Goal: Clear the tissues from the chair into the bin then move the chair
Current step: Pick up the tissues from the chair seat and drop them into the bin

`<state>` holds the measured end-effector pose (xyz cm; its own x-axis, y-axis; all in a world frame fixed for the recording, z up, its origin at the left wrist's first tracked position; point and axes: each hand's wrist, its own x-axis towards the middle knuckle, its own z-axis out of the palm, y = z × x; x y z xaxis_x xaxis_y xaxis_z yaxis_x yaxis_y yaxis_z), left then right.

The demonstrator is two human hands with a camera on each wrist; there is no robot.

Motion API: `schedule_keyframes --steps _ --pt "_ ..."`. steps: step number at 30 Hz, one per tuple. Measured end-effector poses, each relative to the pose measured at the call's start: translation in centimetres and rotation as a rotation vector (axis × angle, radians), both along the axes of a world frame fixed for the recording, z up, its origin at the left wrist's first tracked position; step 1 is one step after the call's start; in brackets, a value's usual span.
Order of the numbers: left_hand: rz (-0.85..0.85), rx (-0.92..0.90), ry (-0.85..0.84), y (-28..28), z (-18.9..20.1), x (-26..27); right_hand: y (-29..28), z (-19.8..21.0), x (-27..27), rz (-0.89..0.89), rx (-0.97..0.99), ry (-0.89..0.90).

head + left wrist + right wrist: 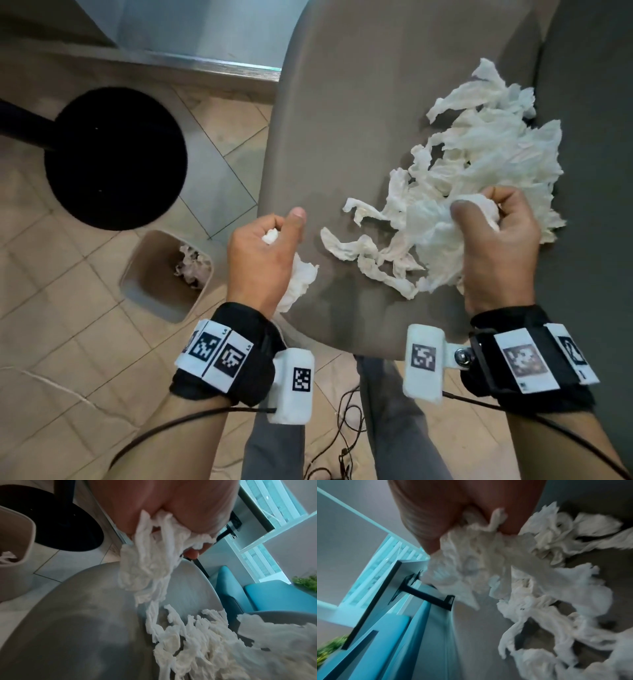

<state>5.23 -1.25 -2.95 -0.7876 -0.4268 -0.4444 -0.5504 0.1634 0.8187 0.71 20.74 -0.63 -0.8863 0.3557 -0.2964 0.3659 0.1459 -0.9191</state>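
A grey upholstered chair (342,113) fills the right of the head view, with a pile of crumpled white tissues (479,157) on its seat. My right hand (493,236) grips a bunch of those tissues (479,563) at the near side of the pile. Over the seat's left edge, my left hand (263,253) is curled round a smaller wad of tissue (298,277) that hangs below the fist (149,566). A beige bin (164,277) stands on the floor left of the chair, with tissue inside (193,267).
A black round table base (116,157) with its post lies on the tiled floor behind the bin. A metal kick plate (205,44) runs along the far side. Cables (346,435) trail on the floor by my legs. Blue seats (257,596) show beyond the chair.
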Motion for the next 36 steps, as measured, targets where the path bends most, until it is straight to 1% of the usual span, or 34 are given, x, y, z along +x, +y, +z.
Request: schedule_keyframes --steps 4,6,9,13,16,20,25,29,31,33,36 --pt "0.039 0.106 -0.014 -2.6 0.7 1.5 -3.3 1.1 -0.5 0.208 -0.072 -0.037" --pt "0.035 0.143 -0.063 -4.4 0.6 2.6 -5.4 1.5 -0.6 0.268 -0.125 -0.073" --pt "0.032 0.14 -0.12 -7.2 0.2 4.7 -8.7 1.6 -0.7 0.34 -0.193 -0.127" --pt "0.134 0.199 -0.168 -11.6 -0.6 8.0 -14.5 0.9 -0.1 0.483 -0.167 -0.227" --pt "0.219 0.193 -0.18 -14.9 -1.6 10.5 -19.3 -0.1 0.9 0.604 -0.181 -0.277" --pt "0.314 0.081 -0.225 -19.3 -4.4 13.3 -26.3 -3.5 2.7 0.711 -0.117 -0.299" --pt "0.328 -0.092 -0.256 -23.6 -8.8 14.9 -32.7 -9.6 4.2 0.81 -0.004 -0.325" --pt "0.332 -0.182 -0.23 -25.9 -12.1 14.7 -36.6 -14.2 5.9 0.795 0.069 -0.321" --pt "0.323 -0.217 -0.224 -26.8 -13.8 14.7 -38.3 -16.0 7.0 0.752 0.024 -0.315" --pt "0.297 -0.219 -0.234 -27.3 -15.3 14.6 -39.7 -17.2 8.0 0.705 -0.08 -0.333" --pt "0.208 -0.197 -0.23 -27.5 -17.2 14.4 -42.0 -19.6 9.0 0.645 -0.225 -0.426"
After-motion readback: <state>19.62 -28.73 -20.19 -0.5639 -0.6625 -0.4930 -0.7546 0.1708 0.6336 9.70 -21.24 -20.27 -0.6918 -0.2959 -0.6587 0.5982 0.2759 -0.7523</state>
